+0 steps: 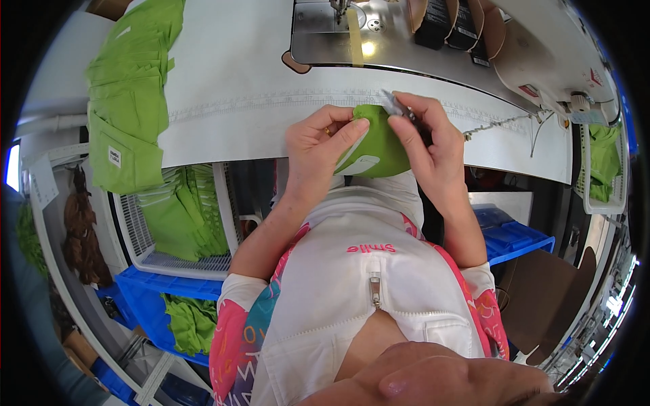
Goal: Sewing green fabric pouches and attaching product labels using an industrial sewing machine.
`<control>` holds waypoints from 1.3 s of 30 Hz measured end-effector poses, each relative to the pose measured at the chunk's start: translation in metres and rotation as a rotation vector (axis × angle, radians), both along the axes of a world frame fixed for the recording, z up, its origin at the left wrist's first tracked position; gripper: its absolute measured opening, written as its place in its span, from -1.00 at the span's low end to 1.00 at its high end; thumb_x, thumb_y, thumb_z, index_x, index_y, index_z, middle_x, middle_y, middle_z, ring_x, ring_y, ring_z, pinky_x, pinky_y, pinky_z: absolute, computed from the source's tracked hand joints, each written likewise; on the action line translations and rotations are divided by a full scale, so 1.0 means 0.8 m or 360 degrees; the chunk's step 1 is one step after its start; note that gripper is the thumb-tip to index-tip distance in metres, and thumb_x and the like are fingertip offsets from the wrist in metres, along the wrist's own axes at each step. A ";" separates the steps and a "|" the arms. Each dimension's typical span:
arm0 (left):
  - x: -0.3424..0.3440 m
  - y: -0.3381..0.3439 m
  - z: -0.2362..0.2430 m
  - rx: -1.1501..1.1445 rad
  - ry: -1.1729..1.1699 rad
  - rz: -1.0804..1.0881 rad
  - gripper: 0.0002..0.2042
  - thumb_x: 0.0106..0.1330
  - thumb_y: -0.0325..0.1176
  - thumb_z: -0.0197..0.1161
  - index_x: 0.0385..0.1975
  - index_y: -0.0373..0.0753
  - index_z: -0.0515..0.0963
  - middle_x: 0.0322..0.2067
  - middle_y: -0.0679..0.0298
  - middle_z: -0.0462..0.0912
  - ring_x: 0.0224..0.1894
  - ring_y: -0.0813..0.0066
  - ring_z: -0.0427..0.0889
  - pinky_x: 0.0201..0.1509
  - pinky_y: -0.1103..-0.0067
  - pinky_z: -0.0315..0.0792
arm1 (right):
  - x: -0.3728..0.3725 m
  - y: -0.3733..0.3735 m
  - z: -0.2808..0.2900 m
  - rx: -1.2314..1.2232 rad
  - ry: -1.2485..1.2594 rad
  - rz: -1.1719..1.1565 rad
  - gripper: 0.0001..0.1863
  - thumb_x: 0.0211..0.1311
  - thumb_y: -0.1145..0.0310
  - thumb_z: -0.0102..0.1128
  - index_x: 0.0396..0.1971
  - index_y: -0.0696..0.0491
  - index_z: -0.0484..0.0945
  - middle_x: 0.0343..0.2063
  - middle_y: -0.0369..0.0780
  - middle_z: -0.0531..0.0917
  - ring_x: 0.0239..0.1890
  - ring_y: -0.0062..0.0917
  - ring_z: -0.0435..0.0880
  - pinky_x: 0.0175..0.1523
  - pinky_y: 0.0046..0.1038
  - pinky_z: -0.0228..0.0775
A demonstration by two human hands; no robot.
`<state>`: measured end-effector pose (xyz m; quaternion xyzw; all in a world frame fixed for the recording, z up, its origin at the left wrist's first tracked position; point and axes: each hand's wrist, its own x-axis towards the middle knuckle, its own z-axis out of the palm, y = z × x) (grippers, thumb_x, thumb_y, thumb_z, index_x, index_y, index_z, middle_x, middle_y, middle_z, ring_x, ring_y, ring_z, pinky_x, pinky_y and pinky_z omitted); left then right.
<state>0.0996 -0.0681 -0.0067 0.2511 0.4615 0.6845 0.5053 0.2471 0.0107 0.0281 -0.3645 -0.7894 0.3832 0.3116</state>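
Just off the table's front edge, my left hand (328,139) pinches the upper edge of a green fabric piece (386,149) between thumb and fingers. The piece hangs below my fingers, and a pale patch shows on it. In my right hand (430,139) is a pair of thread snips (393,103), with the silver tips pointing up and left beside the fabric's top edge. My fingers partly hide the dark handle. A thin chain (497,124) runs from near that hand to the right across the table; whether it joins the snips, I cannot tell.
A sewing machine (318,44) stands beyond my hands, with dark boxes (437,24) on its right. Green fabric pieces (128,101) lie stacked at the table's left. A white basket (233,210) and a blue crate (145,298) stand below; another white basket (615,203) is far right.
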 end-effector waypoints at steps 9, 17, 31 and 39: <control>0.001 0.001 -0.005 0.0115 -0.0003 -0.0012 -0.85 0.19 -0.60 0.21 -0.24 -0.40 0.55 -0.35 0.27 0.62 -0.33 0.70 0.54 -0.22 0.76 0.39 | -0.001 -0.016 0.000 0.0386 -0.0084 0.0105 -0.70 0.09 0.43 0.26 -0.14 0.09 0.48 -0.39 -0.17 0.61 -0.49 -0.44 0.65 -0.45 -0.50 0.46; 0.003 0.001 -0.003 0.0128 0.0013 0.0003 -0.87 0.18 -0.62 0.20 -0.27 -0.39 0.57 -0.37 0.30 0.62 -0.34 0.71 0.52 -0.22 0.76 0.37 | -0.002 -0.018 0.002 0.0400 -0.0112 0.0077 -0.70 0.09 0.42 0.25 -0.15 0.09 0.47 -0.39 -0.18 0.61 -0.49 -0.41 0.64 -0.45 -0.47 0.46; 0.007 0.001 -0.006 0.0159 0.0098 0.0105 -0.92 0.17 -0.64 0.19 -0.36 -0.39 0.56 -0.43 0.36 0.56 -0.39 0.75 0.45 -0.27 0.78 0.31 | -0.012 -0.026 -0.010 0.0351 -0.0042 0.0010 -0.72 0.13 0.41 0.21 -0.14 0.08 0.45 -0.39 -0.17 0.60 -0.49 -0.36 0.63 -0.45 -0.44 0.44; 0.009 -0.001 -0.004 0.0185 0.0124 0.0091 -0.93 0.16 -0.65 0.19 -0.38 -0.40 0.56 -0.42 0.36 0.56 -0.39 0.75 0.44 -0.28 0.79 0.30 | -0.008 -0.023 -0.017 0.0660 -0.0165 0.0027 -0.75 0.13 0.42 0.21 -0.16 0.05 0.49 -0.44 -0.16 0.60 -0.58 -0.36 0.59 -0.49 -0.48 0.40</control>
